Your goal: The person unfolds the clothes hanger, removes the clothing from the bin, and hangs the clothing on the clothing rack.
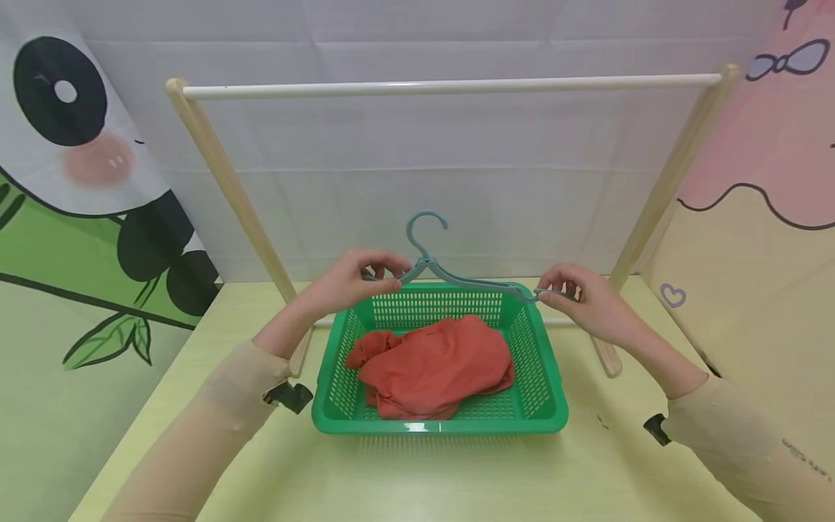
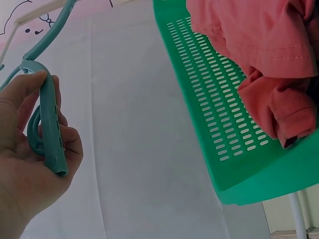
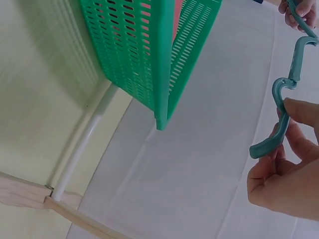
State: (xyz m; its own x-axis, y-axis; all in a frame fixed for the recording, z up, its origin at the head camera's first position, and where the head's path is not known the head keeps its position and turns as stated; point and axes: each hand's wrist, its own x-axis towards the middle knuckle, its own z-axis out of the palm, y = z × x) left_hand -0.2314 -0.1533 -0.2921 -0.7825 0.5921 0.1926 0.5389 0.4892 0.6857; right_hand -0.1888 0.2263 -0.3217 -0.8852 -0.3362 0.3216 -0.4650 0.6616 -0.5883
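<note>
A teal plastic clothes hanger (image 1: 470,282) is held up above the back of a green basket (image 1: 365,426), its hook pointing upward. My left hand (image 1: 352,279) grips the hanger's left arm, thumb along one side and fingers curled behind it, as the left wrist view shows. At the other end, my right hand (image 1: 583,301) pinches the tip of the right arm, just beyond a curved notch. In the right wrist view the hanger (image 3: 297,59) runs in jointed sections from one hand towards the other. A crumpled red garment (image 1: 443,362) with stitched seams lies in the basket.
Behind the basket stands a rack with wooden side posts (image 1: 228,181) and a white top rail (image 1: 450,88). A white lower bar (image 3: 84,142) joins its feet. Everything stands on a pale yellow table (image 1: 417,478), with a white cloth backdrop (image 1: 430,145) and cartoon-printed sheets around it.
</note>
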